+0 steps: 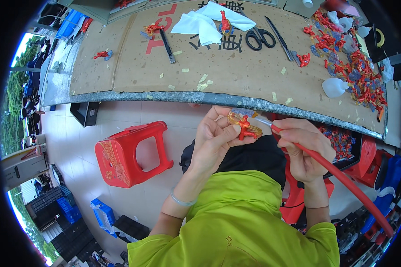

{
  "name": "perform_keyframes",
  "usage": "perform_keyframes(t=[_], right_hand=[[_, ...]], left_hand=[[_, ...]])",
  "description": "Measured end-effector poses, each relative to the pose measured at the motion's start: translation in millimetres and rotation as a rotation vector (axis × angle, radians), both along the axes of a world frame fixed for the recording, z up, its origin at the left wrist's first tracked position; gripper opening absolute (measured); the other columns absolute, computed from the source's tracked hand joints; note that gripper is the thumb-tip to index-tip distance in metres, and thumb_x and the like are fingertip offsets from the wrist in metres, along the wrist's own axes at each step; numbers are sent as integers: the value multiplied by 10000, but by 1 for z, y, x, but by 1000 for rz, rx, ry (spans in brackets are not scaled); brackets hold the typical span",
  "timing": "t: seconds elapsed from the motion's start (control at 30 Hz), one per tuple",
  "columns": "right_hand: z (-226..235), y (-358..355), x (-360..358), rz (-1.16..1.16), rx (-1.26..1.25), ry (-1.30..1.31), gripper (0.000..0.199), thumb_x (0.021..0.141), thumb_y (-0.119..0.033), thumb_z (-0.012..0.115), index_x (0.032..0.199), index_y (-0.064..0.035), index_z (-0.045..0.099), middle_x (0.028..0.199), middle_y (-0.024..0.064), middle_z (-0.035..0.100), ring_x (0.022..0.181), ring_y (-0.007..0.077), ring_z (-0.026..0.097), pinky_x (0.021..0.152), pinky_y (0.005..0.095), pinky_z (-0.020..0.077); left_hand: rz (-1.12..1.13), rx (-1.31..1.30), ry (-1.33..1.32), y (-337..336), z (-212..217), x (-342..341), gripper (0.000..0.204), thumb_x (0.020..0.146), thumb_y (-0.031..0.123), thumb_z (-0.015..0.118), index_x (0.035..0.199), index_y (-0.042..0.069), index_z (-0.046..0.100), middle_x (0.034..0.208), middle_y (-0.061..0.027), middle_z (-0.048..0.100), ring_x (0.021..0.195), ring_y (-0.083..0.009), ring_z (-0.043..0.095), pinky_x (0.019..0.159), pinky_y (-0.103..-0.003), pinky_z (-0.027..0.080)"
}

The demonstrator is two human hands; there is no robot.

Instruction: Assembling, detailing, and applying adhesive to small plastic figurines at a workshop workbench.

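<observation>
Table (120,95), far side, covered w/ cardboard (236,62); its metal edge runs left to right just beyond the hands. Red stool (129,153) tipped on its side on the floor, left of the hands. Person's green shirt (249,218) fills the near centre.

Red hose (343,178) runs from near right up into the right hand (305,149), ending in a thin clear nozzle (263,121). Right hand is closed round the hose, grasping it; nozzle tip is at or just beside the figure, contact can't be told.

Left hand (216,138), bracelet at the wrist, pinches a small red figure (245,127) between thumb and fingers. Figure has an amber clear part round it; it sits between both hands, just near of the table edge.

On the table: pile of red and blue figures (356,71) at far right, white cloth (205,22) at far centre w/ one red figure on it, black scissors (259,38) just right of the cloth, dark tool (167,44) left of the cloth. Bits of yellow tape scattered over the cardboard.
</observation>
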State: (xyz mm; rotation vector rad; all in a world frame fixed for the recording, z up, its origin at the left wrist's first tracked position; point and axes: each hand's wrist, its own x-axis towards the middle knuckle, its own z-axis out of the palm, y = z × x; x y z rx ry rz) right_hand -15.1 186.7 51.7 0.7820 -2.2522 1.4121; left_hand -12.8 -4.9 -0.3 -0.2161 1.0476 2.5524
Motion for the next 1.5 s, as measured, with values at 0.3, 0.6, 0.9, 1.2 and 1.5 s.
perform_keyframes(t=[0.3,0.6,0.9,1.2,1.5], right_hand=[[-10,1,4,-69,-176,-136,100,818,-55,666,880,0,610,874,177,673,758,252,671,672,316,544],[-23,4,1,-76,-313,-175,68,861,-30,610,887,32,604,890,199,659,789,236,667,695,301,546],[-18,1,3,-78,-648,-386,114,911,12,505,1008,73,505,977,226,611,809,249,657,717,320,556],[-21,1,3,-49,-447,-329,131,887,52,526,1017,65,510,979,212,597,818,213,631,734,304,545],[-18,-2,0,43,-638,-381,128,897,28,517,1021,58,498,963,227,600,790,221,630,721,309,541]], left_hand=[[8,-4,-3,0,-2,0,260,884,-11,535,1120,-15,425,1087,-195,594,949,-263,649,753,-369,590],[17,27,31,2,-2,-1,245,869,-28,552,1072,0,417,1093,-205,589,959,-286,647,758,-398,589],[23,58,20,2,-4,-2,270,875,-17,547,1096,0,393,1110,-215,584,949,-335,646,768,-406,586],[35,39,21,1,-3,-3,254,877,-8,551,1074,13,392,1103,-204,588,948,-335,647,773,-406,584],[47,51,50,-1,0,-4,246,861,-17,567,1022,23,386,1091,-188,582,989,-285,634,791,-406,578]])
